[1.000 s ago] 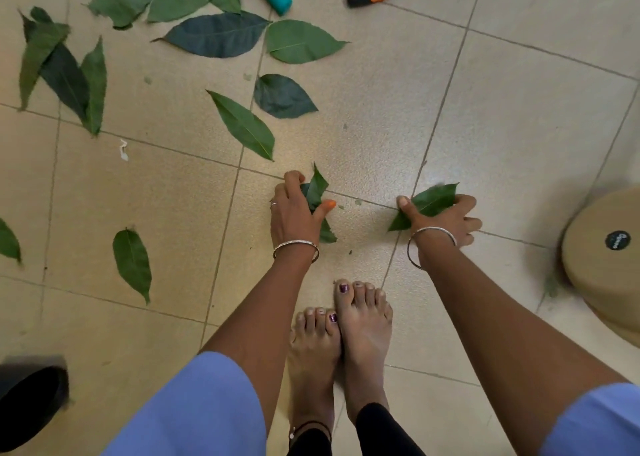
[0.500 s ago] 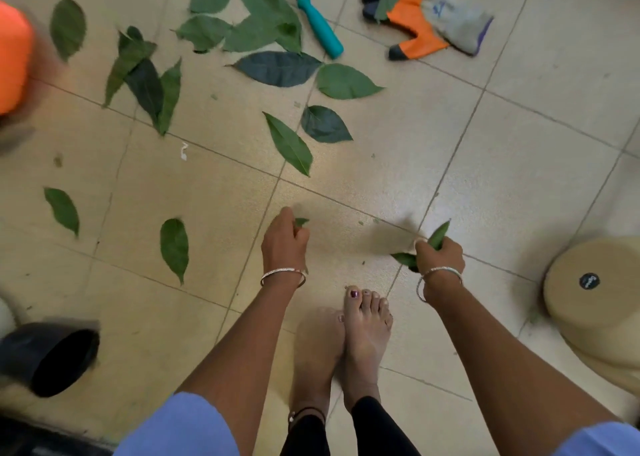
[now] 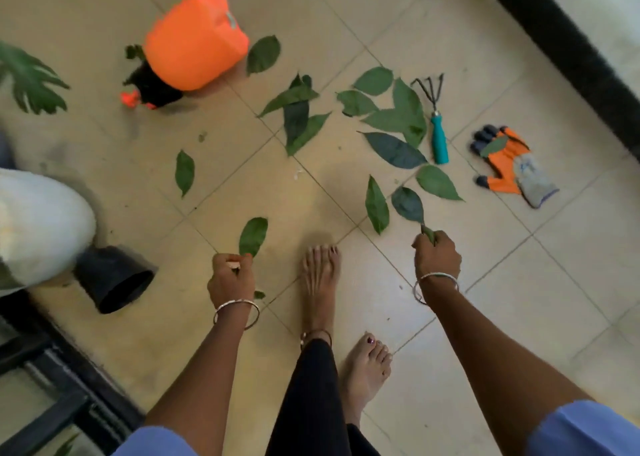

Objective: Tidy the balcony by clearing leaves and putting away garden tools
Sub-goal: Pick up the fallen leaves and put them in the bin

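Note:
Several green leaves lie scattered on the beige floor tiles, most in a cluster [image 3: 391, 120] ahead. My left hand [image 3: 231, 279] is closed on crumpled leaves, with one flat leaf [image 3: 253, 236] lying just beyond its knuckles. My right hand [image 3: 437, 256] is closed on leaves too, a green tip poking out at the top. Two leaves [image 3: 376, 204] [image 3: 408, 204] lie just beyond it. A hand rake with a teal handle [image 3: 438, 133] lies at the right of the cluster. An orange and grey glove [image 3: 512, 168] lies further right, a leaf on its fingers.
An orange spray bottle [image 3: 194, 40] lies on its side at the upper left. A black pot [image 3: 112, 279] lies tipped beside a white pot [image 3: 38, 223] at the left. My bare feet [image 3: 320, 275] stand between my hands. A dark ledge [image 3: 568, 43] runs along the upper right.
The view has swung left and risen, bringing the orange bottle and rake into sight. Both hands have lifted from the floor with leaves closed in them. My feet have stepped apart.

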A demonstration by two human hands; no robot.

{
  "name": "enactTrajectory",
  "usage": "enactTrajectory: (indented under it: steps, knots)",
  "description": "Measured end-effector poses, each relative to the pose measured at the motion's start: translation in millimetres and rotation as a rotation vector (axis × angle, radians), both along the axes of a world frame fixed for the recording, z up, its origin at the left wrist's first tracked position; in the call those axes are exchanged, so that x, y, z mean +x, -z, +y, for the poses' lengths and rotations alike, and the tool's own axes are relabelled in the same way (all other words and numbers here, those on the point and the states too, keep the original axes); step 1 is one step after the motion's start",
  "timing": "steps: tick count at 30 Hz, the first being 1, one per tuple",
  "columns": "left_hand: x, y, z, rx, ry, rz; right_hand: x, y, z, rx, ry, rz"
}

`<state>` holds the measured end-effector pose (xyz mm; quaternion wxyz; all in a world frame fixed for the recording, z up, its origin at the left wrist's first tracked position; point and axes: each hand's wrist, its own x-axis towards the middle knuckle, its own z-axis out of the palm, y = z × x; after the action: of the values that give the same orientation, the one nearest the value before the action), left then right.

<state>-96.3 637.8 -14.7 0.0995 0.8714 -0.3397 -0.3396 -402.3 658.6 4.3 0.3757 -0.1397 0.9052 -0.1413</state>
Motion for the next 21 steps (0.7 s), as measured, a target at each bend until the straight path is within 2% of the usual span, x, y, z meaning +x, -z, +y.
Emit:
enactTrajectory:
  steps: [3, 8, 13, 18, 21]
  knots:
    - [9.4, 32.7, -15.5, 0.102, 0.049, 0.041, 8.4, 24.9, -33.2, 0.047, -0.086, 0.015]
    - [12.9, 88.1, -27.1, 0.231, 0.061, 0.048, 15.9, 82.2, -59.3, 0.133, 0.014, -0.007]
    - [17.6, 124.7, -30.7, 0.229, 0.06, -0.003, 12.4, 126.6, -73.1, 0.158, 0.101, 0.007]
    - [21.7, 142.8, -29.6, 0.119, 0.122, -0.049, 18.9, 139.8, -75.0, 0.177, 0.038, 0.089]
    - [19.0, 147.4, -26.5, 0.1, 0.209, -0.058, 25.5, 144.6, -74.5, 0.141, -0.086, 0.102]
